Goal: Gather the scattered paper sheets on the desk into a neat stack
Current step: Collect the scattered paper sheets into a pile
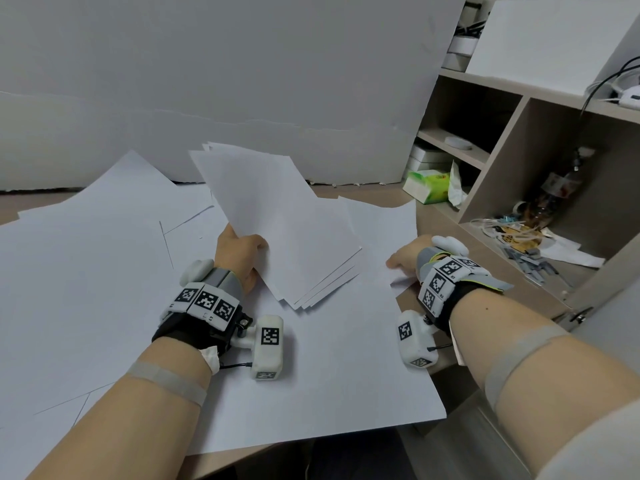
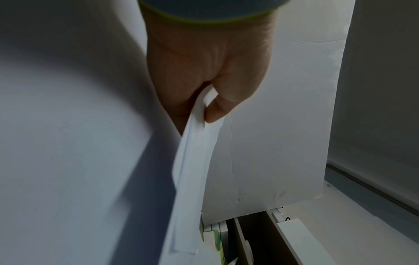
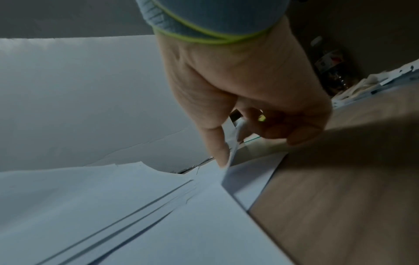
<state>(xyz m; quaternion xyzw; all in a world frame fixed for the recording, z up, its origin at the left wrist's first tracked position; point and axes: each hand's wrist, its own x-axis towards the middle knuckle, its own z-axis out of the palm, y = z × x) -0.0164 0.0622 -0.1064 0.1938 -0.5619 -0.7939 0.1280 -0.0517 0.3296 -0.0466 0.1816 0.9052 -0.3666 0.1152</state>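
Observation:
My left hand (image 1: 242, 251) pinches a fanned bundle of several white sheets (image 1: 277, 220) by its near left edge and holds it raised above the desk; the left wrist view shows the thumb (image 2: 215, 111) pressing the bundle's edge (image 2: 192, 161). My right hand (image 1: 405, 259) pinches the right edge of a loose white sheet (image 1: 377, 223) at the desk's right side, thumb (image 3: 217, 148) on top and the edge (image 3: 233, 143) lifted. More white sheets (image 1: 86, 271) lie spread and overlapping across the desk.
A white foam board (image 1: 242, 81) stands behind the desk. A wooden shelf unit (image 1: 519, 150) on the right holds a green tissue pack (image 1: 427, 185), a bottle (image 1: 557, 188) and small clutter. Bare wooden desk top (image 3: 340, 197) shows right of the sheets.

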